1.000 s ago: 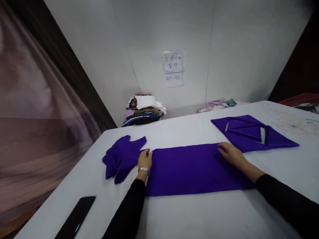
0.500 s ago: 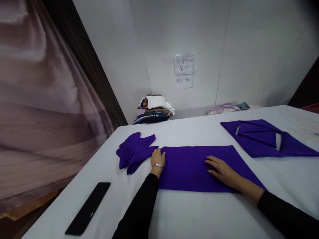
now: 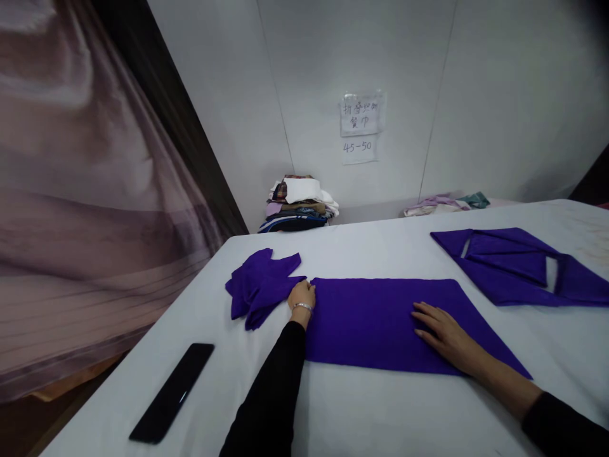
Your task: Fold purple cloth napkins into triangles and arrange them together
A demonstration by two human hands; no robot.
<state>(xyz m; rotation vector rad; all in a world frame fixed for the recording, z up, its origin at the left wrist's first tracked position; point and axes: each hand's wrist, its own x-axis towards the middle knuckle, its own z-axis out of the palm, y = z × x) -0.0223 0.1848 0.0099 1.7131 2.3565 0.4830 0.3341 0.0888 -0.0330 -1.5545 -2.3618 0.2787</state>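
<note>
A purple cloth napkin (image 3: 371, 324), folded into a wide rectangle, lies flat on the white-covered table (image 3: 361, 412). At its far left corner, my left hand (image 3: 301, 297) has its fingers closed on the edge; the fingertips are partly hidden. My right hand (image 3: 442, 333) rests flat over the right half of the napkin, fingers stretched out and slightly apart. Just left of my left hand sits a crumpled purple cloth (image 3: 259, 289) with pointed folds. Another purple cloth (image 3: 514, 263), folded loosely with gaps showing the table, lies at the far right.
A black phone-like slab (image 3: 174, 393) lies on the near left of the table. Behind the far edge are a stack of folded clothes (image 3: 299, 206) and more fabric (image 3: 438, 205). Handwritten papers (image 3: 361, 124) hang on the wall, and a pinkish curtain (image 3: 95, 209) drapes at left.
My right hand has slid rightward across the napkin. The fingers of my left hand have drawn together at the corner. The whole view has shifted slightly.
</note>
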